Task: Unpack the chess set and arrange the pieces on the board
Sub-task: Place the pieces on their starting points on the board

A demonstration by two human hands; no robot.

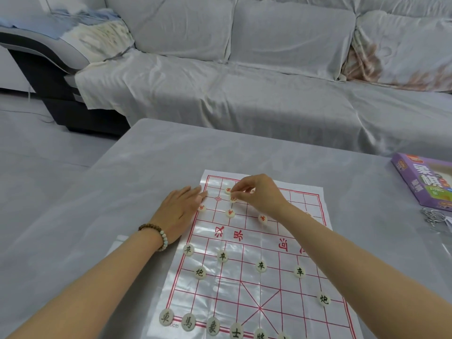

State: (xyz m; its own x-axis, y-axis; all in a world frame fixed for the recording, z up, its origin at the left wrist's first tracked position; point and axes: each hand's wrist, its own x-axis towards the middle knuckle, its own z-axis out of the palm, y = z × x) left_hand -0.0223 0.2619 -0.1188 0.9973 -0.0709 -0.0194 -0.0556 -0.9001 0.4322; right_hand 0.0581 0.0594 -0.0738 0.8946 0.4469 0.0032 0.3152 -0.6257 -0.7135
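1. a grey covered sofa (269, 69) fills the far side, behind the desk (122, 192).
2. the desk carries a glossy white board (247, 285) with a red grid, lying flat in front of the person.
3. a purple box (425, 182) lies at the desk's far right edge, well apart from the board, with some metal rings (434, 216) just beside it on the near side.
4. the left hand (179, 211) lies palm down with straight fingers on the board's far left edge and grips nothing; a bead bracelet (156, 234) sits on its wrist.
5. the right hand (259, 194) reaches over the far half of the board, thumb and forefinger pinching a red-marked piece (233, 198) that is at the board's surface near the far left corner; the other fingers are curled.
6. four more red pieces are on the far half: one (228, 190) just beyond the pinched piece, and three (230, 213) in a row nearer the middle.
7. black-marked pieces stand on the near half: four in a row (222, 256) by the middle, two lone ones (199, 273) behind them near either side, and a line (166, 317) along the near edge from the left corner, cut off by the frame.
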